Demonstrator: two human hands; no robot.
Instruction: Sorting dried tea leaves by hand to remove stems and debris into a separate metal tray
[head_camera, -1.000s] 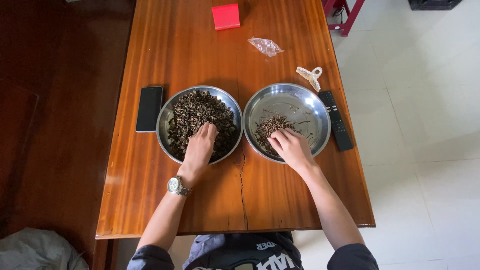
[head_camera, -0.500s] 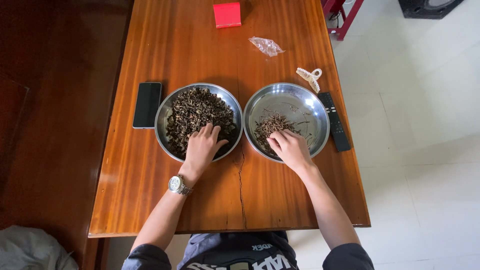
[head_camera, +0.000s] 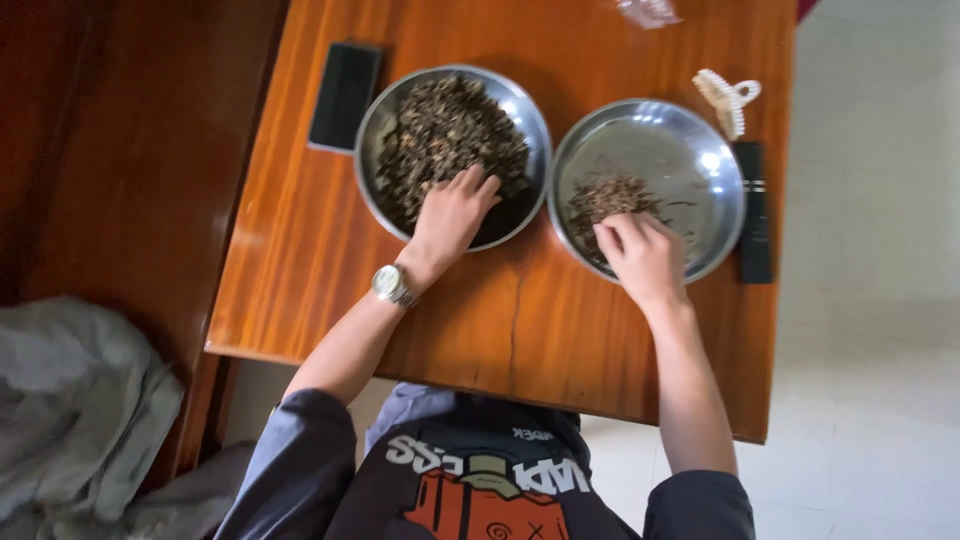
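Broadly, a long wooden table (head_camera: 300, 260) carries everything, its near edge against the seated person so both forearms reach over it without stretching; two round steel bowls sit side by side at the middle, rims nearly touching, which puts one bowl under each hand. The left bowl (head_camera: 372, 130) is heaped with dark dried bits (head_camera: 440, 125), while the right bowl (head_camera: 720, 190) is mostly bare metal with only a small dark pile (head_camera: 605, 195) near its inner side; the split suggests a full lot on one side and a lesser portion kept apart on the other. The left hand (head_camera: 452, 212), a wristwatch (head_camera: 390, 285) on its wrist, lies palm down with fingers loosely spread into the big heap, gripping nothing I can make out; the right hand (head_camera: 640, 255) rests at the near edge of the small pile, fingers curled narrow as if pinching a few pieces, though what lies between them is hidden. Lesser things are pushed to the margins, out of the way: a dark phone (head_camera: 345, 95) just left of the heaped bowl, a black remote (head_camera: 755, 210) by the right bowl's rim, a pale hair claw (head_camera: 727, 98) above it.
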